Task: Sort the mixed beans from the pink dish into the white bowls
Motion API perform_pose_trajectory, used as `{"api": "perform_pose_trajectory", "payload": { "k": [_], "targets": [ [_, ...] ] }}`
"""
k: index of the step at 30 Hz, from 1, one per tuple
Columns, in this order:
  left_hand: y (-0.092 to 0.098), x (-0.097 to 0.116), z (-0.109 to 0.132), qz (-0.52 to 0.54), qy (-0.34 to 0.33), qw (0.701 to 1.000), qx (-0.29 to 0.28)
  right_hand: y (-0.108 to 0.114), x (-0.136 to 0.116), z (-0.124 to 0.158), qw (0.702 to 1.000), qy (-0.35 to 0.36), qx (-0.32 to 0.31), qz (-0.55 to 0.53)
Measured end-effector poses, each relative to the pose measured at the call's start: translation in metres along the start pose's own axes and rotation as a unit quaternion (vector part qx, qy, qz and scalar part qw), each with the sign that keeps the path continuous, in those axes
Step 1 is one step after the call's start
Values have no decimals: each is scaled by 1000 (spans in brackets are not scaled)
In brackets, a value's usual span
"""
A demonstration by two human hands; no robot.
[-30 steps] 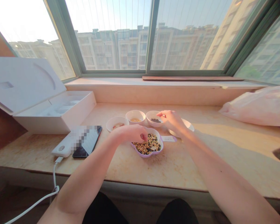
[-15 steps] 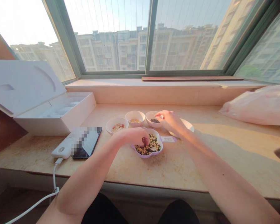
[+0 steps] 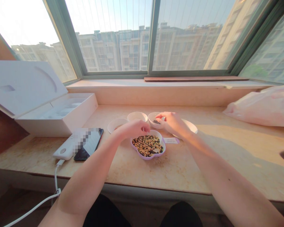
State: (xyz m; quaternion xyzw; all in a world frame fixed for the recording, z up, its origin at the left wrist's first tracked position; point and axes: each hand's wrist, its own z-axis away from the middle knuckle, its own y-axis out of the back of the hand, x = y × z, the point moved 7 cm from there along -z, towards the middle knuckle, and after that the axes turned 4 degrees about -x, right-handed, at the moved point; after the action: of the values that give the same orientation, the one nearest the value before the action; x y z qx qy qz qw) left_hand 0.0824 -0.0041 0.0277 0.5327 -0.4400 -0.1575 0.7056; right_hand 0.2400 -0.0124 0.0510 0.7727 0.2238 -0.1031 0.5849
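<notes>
A purple-rimmed, petal-shaped bowl point(image 3: 149, 157) holds mixed dark and tan beans point(image 3: 146, 145) with one pale piece on top. Just above its back edge is my left hand point(image 3: 138, 127), fingers curled into a pinch; whatever they hold is too small to make out. Further right, my right hand point(image 3: 170, 122) reaches over a small white bowl point(image 3: 153, 114) of dark beans point(image 3: 156, 122). Its fingertips are drawn together at that bowl, and their contents cannot be seen. Partly behind my left hand stand two more white bowls, the middle one point(image 3: 137, 116) and the left one point(image 3: 115, 125).
Beside my right wrist sits another white dish point(image 3: 191, 126), near a small purple-edged label point(image 3: 171, 140). On the left are a phone point(image 3: 91, 148), a white power bank point(image 3: 64, 150) with a cable point(image 3: 56, 176), and an open white box point(image 3: 80, 110). A plastic bag point(image 3: 262, 108) lies right.
My left hand has risen out of the bean mix and moved back toward the small bowls, uncovering the beans. My right hand has stayed almost in place at the dark-bean bowl.
</notes>
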Motion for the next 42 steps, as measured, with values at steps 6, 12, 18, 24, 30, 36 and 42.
{"api": "perform_pose_trajectory", "payload": {
  "k": [6, 12, 18, 24, 30, 36, 42],
  "targets": [
    [25, -27, -2, -27, 42, 984, 174, -2, -13, 5, 999, 20, -40, -4],
    [30, -46, 4, -81, 152, 963, 206, -31, -30, 17, 959, 83, -258, -85],
    [29, -47, 6, -124, 194, 954, 189, -54, -47, 35, 908, 137, -383, -101],
    [28, -41, 5, -111, 171, 961, 187, -70, -51, 41, 894, 165, -412, -65],
    [27, -39, 4, -97, 149, 966, 189, -69, -55, 43, 898, 164, -405, -55],
    [26, -37, 5, -95, 151, 967, 181, -67, -54, 42, 908, 150, -374, -112],
    [25, -36, 5, -81, 142, 970, 181, -68, -51, 41, 916, 138, -359, -112]
  ]
}}
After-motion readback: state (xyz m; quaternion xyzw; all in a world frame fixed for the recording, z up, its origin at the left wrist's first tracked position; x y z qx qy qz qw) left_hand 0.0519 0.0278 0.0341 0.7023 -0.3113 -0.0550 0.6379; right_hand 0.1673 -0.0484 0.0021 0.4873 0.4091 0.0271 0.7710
